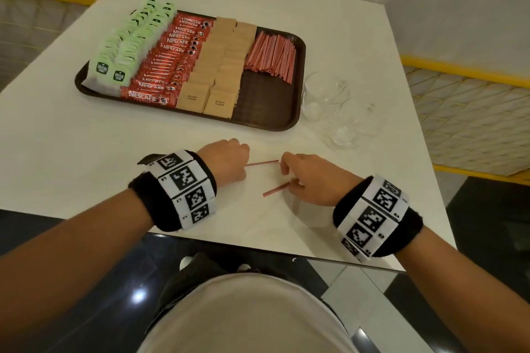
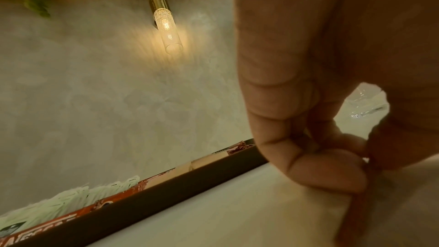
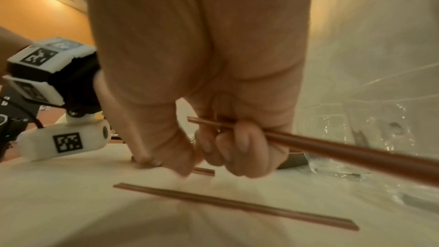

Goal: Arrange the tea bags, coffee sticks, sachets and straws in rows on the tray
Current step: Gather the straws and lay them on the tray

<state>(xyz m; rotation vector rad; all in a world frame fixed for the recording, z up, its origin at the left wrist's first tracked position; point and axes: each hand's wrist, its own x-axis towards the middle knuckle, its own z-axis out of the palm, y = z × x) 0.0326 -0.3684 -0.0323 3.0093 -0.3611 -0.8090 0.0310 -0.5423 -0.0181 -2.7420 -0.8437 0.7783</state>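
Straws (image 1: 271, 58) sit far right on tray (image 1: 289, 120), rows nearly done | two loose straws (image 1: 262, 163) on near worktop (image 1: 86, 152) | left hand (image 1: 226, 162) fingers pinch one | right hand (image 1: 308, 179) fingers curl round another (image 3: 332, 147), reach for more

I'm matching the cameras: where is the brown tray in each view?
Head: tray in the upper centre, left of the clear glasses.
Left wrist: its dark rim slants across the lower left.
Right wrist: not clearly in view.
Shared landmark: clear glasses.
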